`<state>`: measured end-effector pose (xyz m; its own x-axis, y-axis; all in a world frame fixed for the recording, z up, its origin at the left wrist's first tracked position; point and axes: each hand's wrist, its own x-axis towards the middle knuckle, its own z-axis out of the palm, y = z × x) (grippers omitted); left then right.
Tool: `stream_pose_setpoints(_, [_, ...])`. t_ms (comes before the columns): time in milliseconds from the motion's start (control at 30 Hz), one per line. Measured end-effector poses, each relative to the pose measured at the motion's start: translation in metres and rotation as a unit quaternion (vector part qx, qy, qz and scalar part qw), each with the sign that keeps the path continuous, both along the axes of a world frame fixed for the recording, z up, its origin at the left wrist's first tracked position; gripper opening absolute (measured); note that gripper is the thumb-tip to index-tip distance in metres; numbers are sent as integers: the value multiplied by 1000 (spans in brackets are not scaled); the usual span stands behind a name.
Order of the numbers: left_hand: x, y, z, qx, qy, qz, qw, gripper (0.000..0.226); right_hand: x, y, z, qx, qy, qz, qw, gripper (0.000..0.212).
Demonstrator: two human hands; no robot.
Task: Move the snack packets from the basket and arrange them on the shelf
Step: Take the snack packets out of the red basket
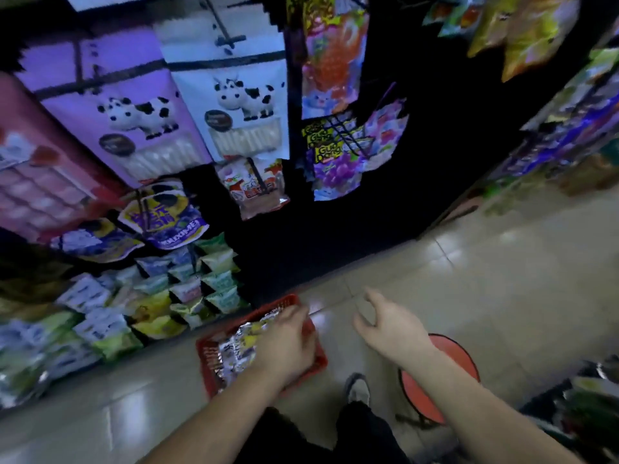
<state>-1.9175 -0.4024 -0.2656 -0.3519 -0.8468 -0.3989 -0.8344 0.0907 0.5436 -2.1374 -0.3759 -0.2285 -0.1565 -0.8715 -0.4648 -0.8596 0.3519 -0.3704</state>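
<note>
Red basket (311, 356) sits on the tiled floor (469, 279) at the foot of the shelf (110, 296), holding shiny snack packets (234, 346); print on them too blurred to read. Left hand (284, 343) reaches down into the basket, fingers over the packets at its far right corner; blur hides whether it grips one, cannot tell. Right hand (388, 326) hovers above the floor just right of the basket, fingers spread and curled, empty. Shelf lower left is stacked with small green, yellow and white packets. Above them a purple pouch (164, 219) reads roughly "LIUXIMEI". Hanging yellow-label packets (326, 145) read "Guo Dong". Cow-print bags (140, 112) hang above. Red stool (438, 376) stands right of the shoe (358, 390).
</note>
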Motion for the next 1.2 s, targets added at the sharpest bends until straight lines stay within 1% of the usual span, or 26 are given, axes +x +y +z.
stream_pose_setpoints(100, [-5,7,4,7,2,97,995,57,-4,-39,-1,36,-12,86,996,68])
stream_pose_setpoints(167, [-4,8,14,12,12,143,990,56,3,-62,-2,47,-18,135,990,68])
stream_pose_setpoints(267, [7,7,11,11,20,212,977,58,20,-89,-6,49,-32,204,977,62])
stream_pose_setpoints(367, [16,4,-4,1,16,239,971,60,36,-110,-7,31,-29,271,962,54])
stream_pose_setpoints(467, [17,-3,-28,10,4,256,967,57,43,-132,-11,22,-17,326,945,53])
stream_pose_setpoints(667, [-17,-16,-56,36,-32,347,937,49,34,-187,-34,38,-30,407,912,44])
stream_pose_setpoints(733, [-33,-25,-76,46,-51,378,923,50,30,-209,-54,45,-47,444,893,45])
stream_pose_setpoints(833, [-63,-37,-123,78,-58,455,885,67,29,-242,-105,77,-69,491,865,54])
stream_pose_setpoints(900, [-84,-47,-160,98,-54,475,873,78,24,-257,-144,86,-87,500,857,56])
stream_pose_setpoints(933, [-93,-49,-181,100,-54,481,869,78,20,-261,-162,89,-91,503,855,57])
stream_pose_setpoints(1033, [-110,-58,-246,93,-49,485,868,64,7,-262,-222,92,-80,501,857,53])
stream_pose_setpoints(1100, [-119,-59,-280,100,-35,490,865,58,2,-257,-256,119,-80,490,860,50])
stream_pose_setpoints(1200, [-134,-48,-303,109,-9,512,852,63,-2,-243,-287,149,-69,493,855,47])
